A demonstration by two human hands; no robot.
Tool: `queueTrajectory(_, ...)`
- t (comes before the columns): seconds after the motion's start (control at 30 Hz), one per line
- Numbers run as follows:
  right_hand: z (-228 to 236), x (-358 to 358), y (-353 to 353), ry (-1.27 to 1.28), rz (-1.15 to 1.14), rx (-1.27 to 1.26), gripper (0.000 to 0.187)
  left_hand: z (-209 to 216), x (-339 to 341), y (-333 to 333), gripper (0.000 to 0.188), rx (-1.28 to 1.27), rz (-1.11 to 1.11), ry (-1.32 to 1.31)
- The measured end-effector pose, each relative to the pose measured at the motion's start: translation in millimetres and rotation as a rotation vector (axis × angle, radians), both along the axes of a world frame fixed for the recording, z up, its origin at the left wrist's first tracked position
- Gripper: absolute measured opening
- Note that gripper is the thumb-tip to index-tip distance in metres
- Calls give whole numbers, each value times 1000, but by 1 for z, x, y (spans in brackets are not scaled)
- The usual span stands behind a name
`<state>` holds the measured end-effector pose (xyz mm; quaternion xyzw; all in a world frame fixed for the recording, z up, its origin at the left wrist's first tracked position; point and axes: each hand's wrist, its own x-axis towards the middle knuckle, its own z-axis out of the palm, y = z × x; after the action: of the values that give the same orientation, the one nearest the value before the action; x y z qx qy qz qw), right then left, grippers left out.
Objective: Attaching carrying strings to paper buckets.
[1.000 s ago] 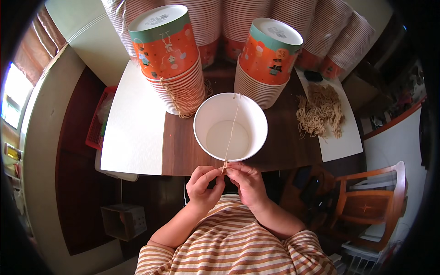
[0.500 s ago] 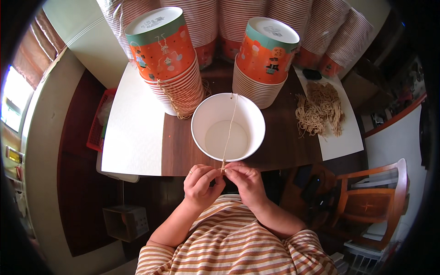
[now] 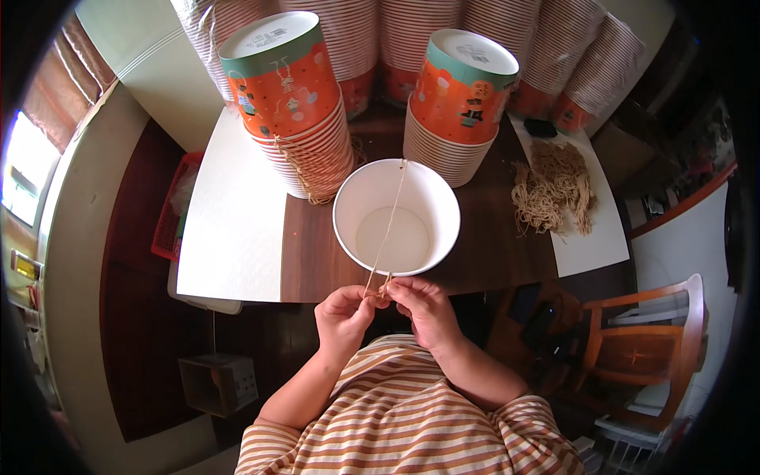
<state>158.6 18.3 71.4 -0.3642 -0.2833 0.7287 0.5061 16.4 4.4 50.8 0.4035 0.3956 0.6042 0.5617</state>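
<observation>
A white paper bucket [image 3: 348,226] stands mouth up at the table's near edge. A thin tan string [image 3: 389,226] comes from a hole at its far rim and crosses the mouth to my fingers. Just past the near rim, my left hand [image 3: 342,318] pinches one strand between thumb and forefinger. Close beside it, my right hand [image 3: 427,313] pinches string near the hole side of the rim. Two strands spread apart between the rim and my fingertips; whether a knot sits there is too small to tell.
Upside-down stacks of orange and green paper buckets stand at left [image 3: 289,91] and right [image 3: 459,99]. Looped strings [image 3: 313,170] hang on the left stack. A heap of tan strings [image 3: 554,190] lies at right. Wrapped bucket stacks [image 3: 419,39] line the back; a wooden chair [image 3: 637,348] stands at right.
The string's near end has swung left with my left hand, and the strands at the near rim have spread into two. My right hand stays nearly in place.
</observation>
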Motion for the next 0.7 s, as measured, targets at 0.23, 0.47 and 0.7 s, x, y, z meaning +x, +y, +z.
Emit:
queueTrajectory(0.23,-19,-1,1,-315,-64,268,8,-5,1,3,6,-14,-33,-156)
queueTrajectory(0.47,-19,-1,1,-646,-265,474,6,-7,0,5,7,-114,-42,-197)
queueTrajectory(0.7,-18,-8,3,-738,-375,506,7,-13,-4,5,7,-134,-97,-229)
